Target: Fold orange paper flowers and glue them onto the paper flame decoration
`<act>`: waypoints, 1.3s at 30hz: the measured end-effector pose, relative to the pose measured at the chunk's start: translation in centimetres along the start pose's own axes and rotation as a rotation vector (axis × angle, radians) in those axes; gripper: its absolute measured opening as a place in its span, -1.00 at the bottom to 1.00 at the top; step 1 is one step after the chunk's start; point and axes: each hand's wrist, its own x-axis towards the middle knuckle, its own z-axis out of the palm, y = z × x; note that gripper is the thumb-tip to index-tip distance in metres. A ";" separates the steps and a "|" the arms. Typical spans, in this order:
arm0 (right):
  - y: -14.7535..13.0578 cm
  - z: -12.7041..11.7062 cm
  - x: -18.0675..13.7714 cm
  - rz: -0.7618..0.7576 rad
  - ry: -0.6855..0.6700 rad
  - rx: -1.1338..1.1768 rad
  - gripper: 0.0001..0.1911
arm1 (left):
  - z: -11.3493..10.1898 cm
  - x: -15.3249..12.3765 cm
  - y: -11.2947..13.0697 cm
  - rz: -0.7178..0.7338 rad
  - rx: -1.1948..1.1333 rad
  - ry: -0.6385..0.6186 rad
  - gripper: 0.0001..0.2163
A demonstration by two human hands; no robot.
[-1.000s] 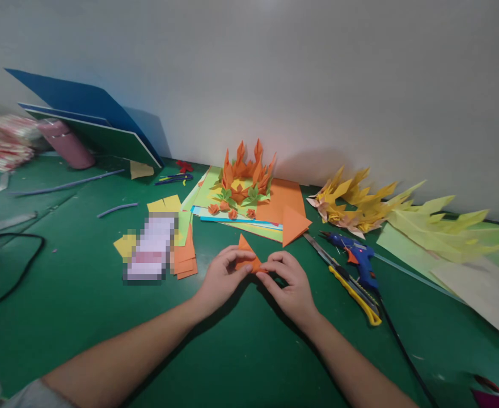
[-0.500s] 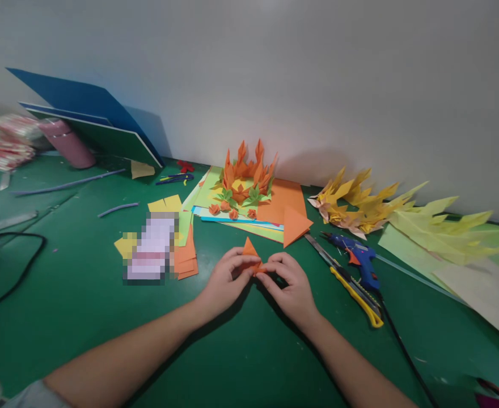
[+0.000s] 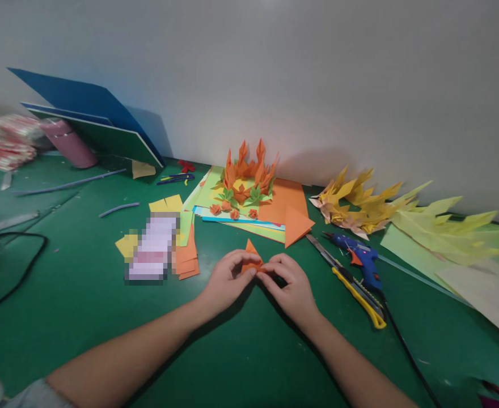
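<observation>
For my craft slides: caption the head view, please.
Left hand and right hand pinch a folded orange paper on the green table.

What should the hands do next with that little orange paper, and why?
Probably press the fold flat against the green table. The left hand and right hand both pinch the small orange paper low down, and one pointed tip sticks up, so the crease looks unfinished.

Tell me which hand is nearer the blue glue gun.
Right. The right hand pinches the folded orange paper just left of the glue gun, with the yellow cutter between them; the left hand holds the paper's other side, farther away.
</observation>
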 end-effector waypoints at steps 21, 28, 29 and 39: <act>-0.2 -0.3 0.0 -0.049 -0.164 -0.020 -0.87 | -0.2 0.1 0.2 -0.041 0.053 0.003 -0.86; -0.2 -0.2 0.0 -0.019 -0.105 0.036 -0.89 | -0.1 0.2 0.2 -0.156 -0.063 0.012 -0.92; -0.3 -0.2 0.1 -0.012 -0.094 0.043 -0.89 | 0.0 0.2 0.3 -0.170 -0.091 0.015 -0.92; -0.7 -0.1 0.2 0.094 -0.043 0.076 -0.88 | 0.4 0.1 0.9 -0.226 -0.207 0.098 -0.86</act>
